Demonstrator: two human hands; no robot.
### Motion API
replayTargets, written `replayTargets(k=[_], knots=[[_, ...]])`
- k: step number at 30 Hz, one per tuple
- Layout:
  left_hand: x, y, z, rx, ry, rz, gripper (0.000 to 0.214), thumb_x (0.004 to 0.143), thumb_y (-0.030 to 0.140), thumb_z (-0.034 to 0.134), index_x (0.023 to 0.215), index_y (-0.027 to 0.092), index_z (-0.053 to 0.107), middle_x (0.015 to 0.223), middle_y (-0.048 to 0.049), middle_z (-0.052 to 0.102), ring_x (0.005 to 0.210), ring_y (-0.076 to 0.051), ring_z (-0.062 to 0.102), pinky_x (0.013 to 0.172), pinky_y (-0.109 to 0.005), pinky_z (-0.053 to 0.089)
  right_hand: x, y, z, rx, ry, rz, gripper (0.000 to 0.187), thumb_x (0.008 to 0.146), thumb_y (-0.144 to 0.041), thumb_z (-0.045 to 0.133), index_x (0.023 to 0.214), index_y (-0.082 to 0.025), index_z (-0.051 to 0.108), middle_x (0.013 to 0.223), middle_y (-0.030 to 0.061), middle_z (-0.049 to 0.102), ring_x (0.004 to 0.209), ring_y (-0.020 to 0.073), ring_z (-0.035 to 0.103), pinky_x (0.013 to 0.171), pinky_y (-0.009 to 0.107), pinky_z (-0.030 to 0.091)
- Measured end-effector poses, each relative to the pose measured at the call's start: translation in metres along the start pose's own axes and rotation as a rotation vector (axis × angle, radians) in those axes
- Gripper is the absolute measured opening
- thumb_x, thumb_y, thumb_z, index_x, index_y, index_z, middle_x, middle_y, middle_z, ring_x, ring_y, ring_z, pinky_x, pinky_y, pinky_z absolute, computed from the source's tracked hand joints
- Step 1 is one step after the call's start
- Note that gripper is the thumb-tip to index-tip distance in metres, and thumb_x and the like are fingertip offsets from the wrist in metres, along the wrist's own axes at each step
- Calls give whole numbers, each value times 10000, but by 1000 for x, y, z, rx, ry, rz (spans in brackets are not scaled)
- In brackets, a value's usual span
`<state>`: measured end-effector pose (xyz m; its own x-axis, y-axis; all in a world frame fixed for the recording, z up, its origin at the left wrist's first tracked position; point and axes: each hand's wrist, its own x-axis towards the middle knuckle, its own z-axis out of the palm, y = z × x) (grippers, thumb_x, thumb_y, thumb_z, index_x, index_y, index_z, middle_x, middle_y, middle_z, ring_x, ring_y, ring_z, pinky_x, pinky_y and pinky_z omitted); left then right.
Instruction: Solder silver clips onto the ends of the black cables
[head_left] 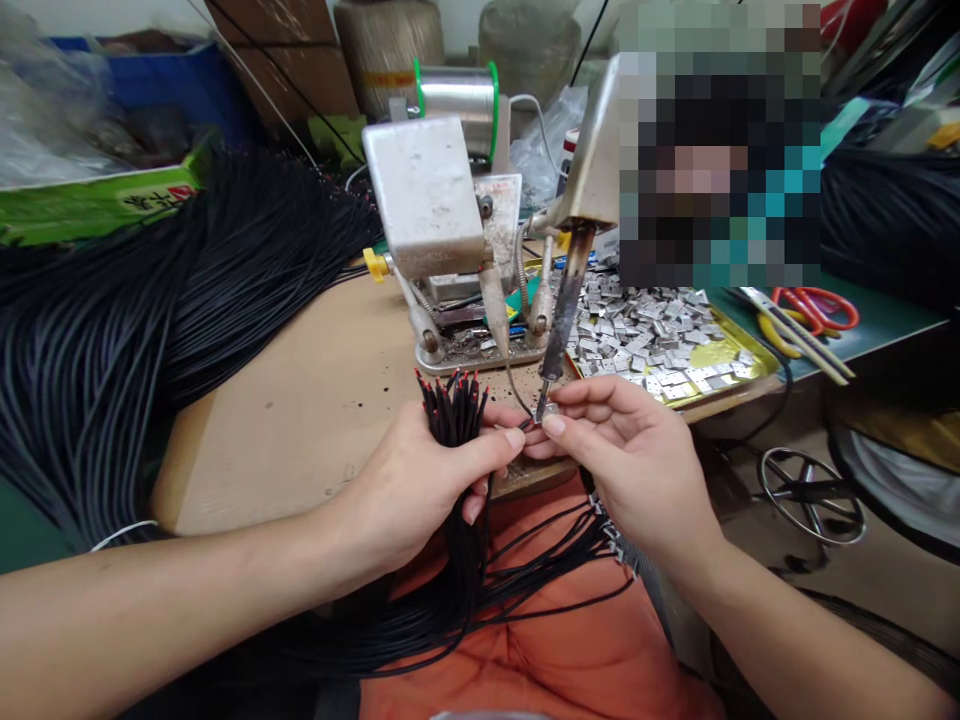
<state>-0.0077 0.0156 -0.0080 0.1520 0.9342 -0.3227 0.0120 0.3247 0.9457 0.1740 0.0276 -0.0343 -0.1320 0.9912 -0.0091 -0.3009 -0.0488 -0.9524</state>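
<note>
My left hand (442, 465) is closed round a bundle of black cables (454, 410) whose ends show red tips. Its thumb and finger bring one cable end out to the right. Between thumb and fingers, my right hand (626, 440) pinches a small metal plate (546, 410). The soldering iron (562, 310), fixed in a stand, points down with its tip at the plate and the cable end. A thin solder wire (517, 388) curves down from the feeder nozzle (495, 310) to the same spot. Cables with metal pieces on their ends (615, 535) lie across my lap.
A yellow tray (757, 355) full of small metal plates is right of the iron. Beyond it lie red-handled scissors (821, 310). A solder spool (457, 105) stands behind the metal feeder housing (424, 195). Black cables (225, 260) heap over the table's left side. A person sits opposite.
</note>
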Motion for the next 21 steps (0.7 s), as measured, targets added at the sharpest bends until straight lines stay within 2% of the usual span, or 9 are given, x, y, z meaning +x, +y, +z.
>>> replayTargets(k=[7,12,18,21], knots=[[1,-1,-1,-7,-25,16,202,848,334,746,983,186,719,701,6,659,441,-60,468,390,-181,387,0,1,1,3,18,-11,197,811,-212,826,931,-172,675,766,7,769,677,148,779,695,221,654],[1,-1,0,-6,-6,14,166,832,290,752,951,177,722,717,-4,682,425,-58,473,380,-184,393,0,0,1,-14,18,-4,201,807,-212,829,927,-168,675,764,18,774,678,156,780,691,227,655],[0,3,2,25,-15,20,176,819,281,757,940,158,723,754,-25,709,416,-59,488,368,-186,409,-3,-1,2,-9,26,15,281,713,-158,888,904,-173,683,770,3,771,675,155,777,689,222,653],[0,3,3,14,-27,17,180,817,272,758,943,150,717,703,-9,688,423,-62,499,378,-182,433,-4,0,1,-7,26,29,287,702,-137,889,885,-177,673,737,-8,764,659,154,774,680,219,651]])
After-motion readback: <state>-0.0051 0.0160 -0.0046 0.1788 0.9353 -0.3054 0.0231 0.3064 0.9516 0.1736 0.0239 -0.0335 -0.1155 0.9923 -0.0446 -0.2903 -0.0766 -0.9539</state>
